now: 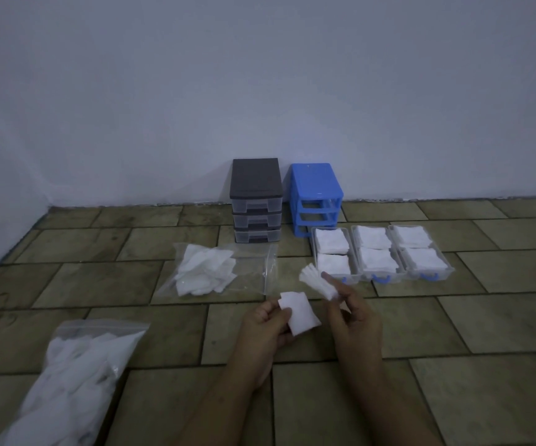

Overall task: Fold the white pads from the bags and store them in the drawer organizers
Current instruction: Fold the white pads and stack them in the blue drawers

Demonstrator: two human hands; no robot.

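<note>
My left hand [268,323] holds a flat white pad [298,313] by its left edge, just above the floor. My right hand [351,312] pinches a stack of folded white pads [316,281], held edge-on near the front of the leftmost drawer. Three clear drawers with blue handles [382,278] sit side by side on the floor, each holding two piles of folded pads [332,241]. A clear bag [224,270] with loose pads lies left of my hands. A second, fuller bag [76,375] lies at the lower left.
A grey drawer organizer [256,201] with three clear drawers in it stands against the wall. Beside it stands a blue organizer frame [317,197] with its drawer slots open. The floor is brown tile, and a pale wall rises behind.
</note>
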